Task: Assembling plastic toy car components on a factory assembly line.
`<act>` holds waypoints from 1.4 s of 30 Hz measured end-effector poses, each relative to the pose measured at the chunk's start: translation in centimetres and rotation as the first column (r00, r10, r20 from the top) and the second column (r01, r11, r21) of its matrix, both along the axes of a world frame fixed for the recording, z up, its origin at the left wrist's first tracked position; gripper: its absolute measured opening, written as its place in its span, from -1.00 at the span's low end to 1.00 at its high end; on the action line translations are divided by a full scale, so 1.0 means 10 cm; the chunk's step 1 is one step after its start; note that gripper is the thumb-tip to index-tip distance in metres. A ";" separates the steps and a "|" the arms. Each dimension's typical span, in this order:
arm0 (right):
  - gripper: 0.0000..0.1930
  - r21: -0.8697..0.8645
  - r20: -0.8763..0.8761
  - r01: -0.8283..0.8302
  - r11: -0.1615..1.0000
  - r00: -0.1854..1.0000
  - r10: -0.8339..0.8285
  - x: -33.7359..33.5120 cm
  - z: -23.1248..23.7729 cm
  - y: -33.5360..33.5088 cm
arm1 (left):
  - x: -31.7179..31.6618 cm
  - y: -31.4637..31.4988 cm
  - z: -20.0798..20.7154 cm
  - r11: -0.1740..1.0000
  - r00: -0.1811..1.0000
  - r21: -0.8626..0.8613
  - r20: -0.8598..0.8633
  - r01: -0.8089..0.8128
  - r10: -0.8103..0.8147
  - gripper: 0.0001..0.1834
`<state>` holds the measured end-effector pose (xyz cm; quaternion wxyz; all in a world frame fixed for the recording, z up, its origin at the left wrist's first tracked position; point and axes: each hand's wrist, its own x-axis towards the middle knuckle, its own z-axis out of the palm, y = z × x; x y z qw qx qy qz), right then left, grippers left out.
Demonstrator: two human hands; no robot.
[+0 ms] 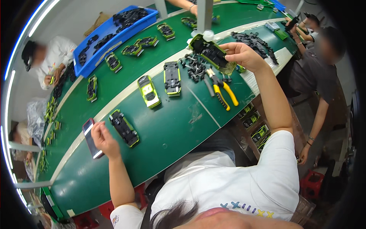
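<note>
My right hand (244,56) grips a toy car body (212,54) by its edge. It is tilted with its black, hollow-looking underside showing and its lime-green rim outside. My left hand (105,141) is over a phone (91,138) with a red edge; its fingers are curled together, and anything between them is hidden. Beside that hand lies an upturned toy car (124,128) with a black underside. Further right, a lime-green toy car (148,91) stands on its wheels next to another upturned car (172,78). Below the held body are black wheel parts (195,68) and yellow-handled pliers (223,89).
A blue bin (114,36) with black parts stands across the green table (179,122). Several toy cars (166,31) lie along the belt beyond a pale strip. Black parts (254,44) are heaped at the right. Boxed cars (260,133) sit below the table edge. Other people work around it.
</note>
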<state>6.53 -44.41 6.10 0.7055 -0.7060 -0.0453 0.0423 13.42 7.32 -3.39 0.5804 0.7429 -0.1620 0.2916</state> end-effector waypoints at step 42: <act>-0.65 0.048 0.000 0.094 0.994 0.996 -0.094 0.62 -0.30 2.62 | -0.34 -0.22 0.25 0.188 0.090 -0.923 -0.167 0.335 -0.982 -0.53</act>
